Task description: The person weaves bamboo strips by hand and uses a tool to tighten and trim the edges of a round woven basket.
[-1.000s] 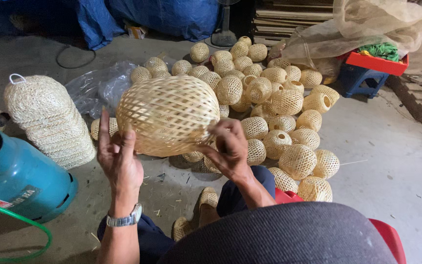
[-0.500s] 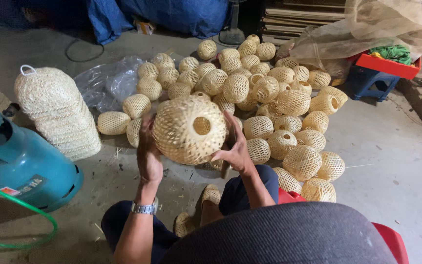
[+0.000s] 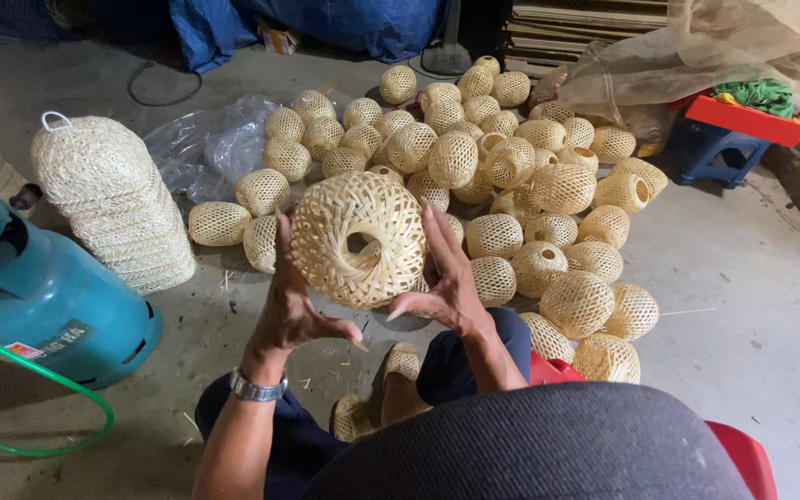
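We hold a round woven bamboo ball [image 3: 358, 239] up between both hands, our left hand [image 3: 293, 301] and right hand [image 3: 448, 278] each in an open-fingered grip against its sides, above the floor [image 3: 743, 278] near a heap of smaller woven balls [image 3: 511, 176].

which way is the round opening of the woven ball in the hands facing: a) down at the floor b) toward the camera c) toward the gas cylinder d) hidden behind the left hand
b: the woven ball, held between the left hand and right hand, shows its dark round hole straight toward the camera.
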